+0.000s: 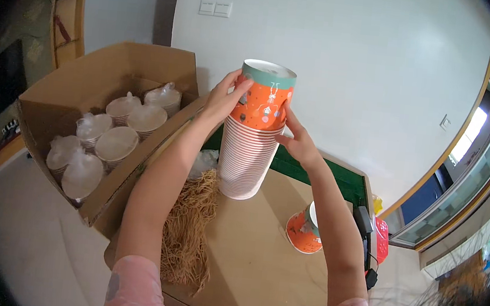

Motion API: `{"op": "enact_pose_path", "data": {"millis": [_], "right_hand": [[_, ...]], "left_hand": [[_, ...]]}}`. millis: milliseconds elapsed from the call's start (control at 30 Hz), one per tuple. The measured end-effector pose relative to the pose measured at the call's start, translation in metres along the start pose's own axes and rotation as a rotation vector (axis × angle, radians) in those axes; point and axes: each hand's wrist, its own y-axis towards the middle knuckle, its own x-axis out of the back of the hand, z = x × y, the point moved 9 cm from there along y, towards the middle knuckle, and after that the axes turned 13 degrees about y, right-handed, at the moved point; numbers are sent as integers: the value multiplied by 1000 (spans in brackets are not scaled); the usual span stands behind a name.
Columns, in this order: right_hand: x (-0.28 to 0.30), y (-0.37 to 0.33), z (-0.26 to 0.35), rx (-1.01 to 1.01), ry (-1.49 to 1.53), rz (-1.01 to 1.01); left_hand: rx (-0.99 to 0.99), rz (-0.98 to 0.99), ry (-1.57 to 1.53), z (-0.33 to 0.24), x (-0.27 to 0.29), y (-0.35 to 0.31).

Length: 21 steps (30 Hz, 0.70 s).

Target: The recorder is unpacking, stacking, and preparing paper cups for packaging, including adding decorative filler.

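Seven stacks of pale cups in clear plastic wrap (116, 143) fill a large open brown cardboard box (139, 60) at the far left, whose near-side wall slants just beside the left forearm, leaving little room there. Next to it, a shaggy bundle of tan shredded paper or straw (187, 236) lies along the left part of the brown tabletop (259, 254), below that forearm. Above, the left hand (223, 99) presses the left side of an orange, green-banded paper cup (264, 105), thumb in front; the cup sits upside down atop a tall column of nested cups with white rims (247, 159), standing upright near the table's far side. Opposite, the right hand (301, 143) holds the same cup's right side, fingers spread, thumb lower near the rims, so the cup is held between both palms. A stretch of tabletop separates the column from a single upside-down orange cup (301, 235), partly hidden by the right forearm. Beyond runs a dark green raised edge (345, 186), with a red plastic item (380, 240) outside the table's right side.
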Motion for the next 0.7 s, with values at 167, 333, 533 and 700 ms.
{"op": "enact_pose_path", "data": {"millis": [167,333,533,700], "right_hand": [[9,1,-6,-57,303,-100],[10,13,-9,-20,243,-45],[11,12,-5,68,198,-18],[9,2,19,81,57,-107]], "left_hand": [[198,-124,26,4,11,7],[205,115,-90,-2,-12,8],[98,29,-134,-10,-1,6],[-121,-55,-115,-49,21,-1]]}}
